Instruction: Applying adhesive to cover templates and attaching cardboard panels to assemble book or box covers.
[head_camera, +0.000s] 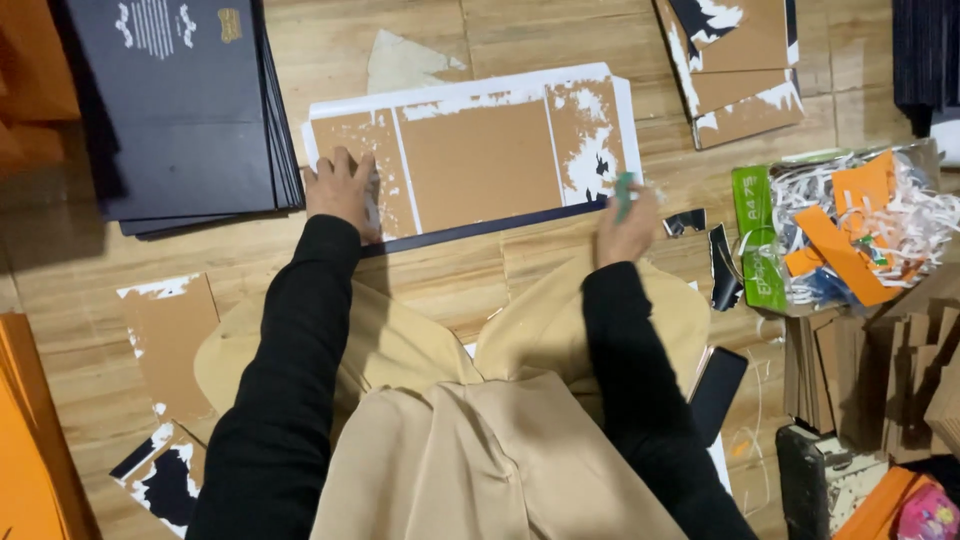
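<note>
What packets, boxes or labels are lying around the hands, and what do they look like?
Clear bag, right of the right hand: green label, white shreds and orange scraps inside.
Flat dark box covers, stacked upper left: navy with small white and gold print.
Brown board under the left hand: rectangular, torn white paper, dark edge.

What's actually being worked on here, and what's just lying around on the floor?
In hand:
- brown card panel, pressed flat by left hand
- small green tool, gripped in right hand

Lying about:
- dark sheet stack
- bag of paper scraps
- peeled cards
</note>
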